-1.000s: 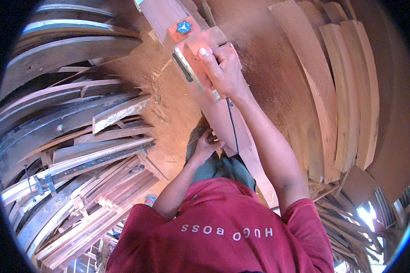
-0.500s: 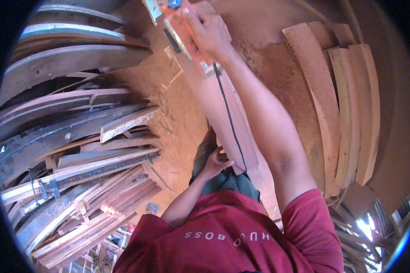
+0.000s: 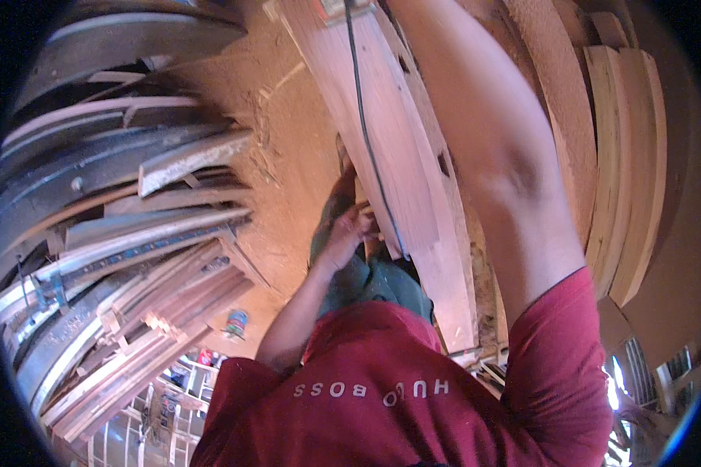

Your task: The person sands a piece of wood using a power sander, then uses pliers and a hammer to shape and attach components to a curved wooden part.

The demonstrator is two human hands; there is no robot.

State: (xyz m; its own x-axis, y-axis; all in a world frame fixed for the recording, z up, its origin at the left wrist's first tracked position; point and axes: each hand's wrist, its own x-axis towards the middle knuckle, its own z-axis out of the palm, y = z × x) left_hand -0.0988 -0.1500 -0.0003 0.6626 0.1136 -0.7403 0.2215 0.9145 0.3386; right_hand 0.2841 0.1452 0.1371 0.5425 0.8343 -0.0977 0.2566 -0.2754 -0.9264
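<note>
A long reddish-brown plank [image 3: 389, 132] lies lengthwise in front of me, on top of a longer pale board [image 3: 452, 288]. At the upper edge only the rear end of an orange-red handheld electric planer [image 3: 341, 9] shows on the plank. Its black cord [image 3: 366, 132] trails back along the wood toward me. My right forearm reaches up past the plank's right side, and the hand is out of the picture. Beside the plank's left edge, near its close end, is my left hand [image 3: 349, 232]. Its fingers are apart and partly bent; whether they touch the wood I cannot tell.
Stacked lumber and dark curved boards [image 3: 93, 163] fill the left side. Thick timber planks [image 3: 627, 171] stand at the right. Sawdust and shavings cover the floor [image 3: 280, 179]. A small can [image 3: 234, 324] sits at lower left, near a pile of cut strips [image 3: 156, 327].
My right arm has stretched farther forward, taking the planer mostly past the upper edge with the hand out of sight. My view has shifted. My left hand stays by the plank's near end.
</note>
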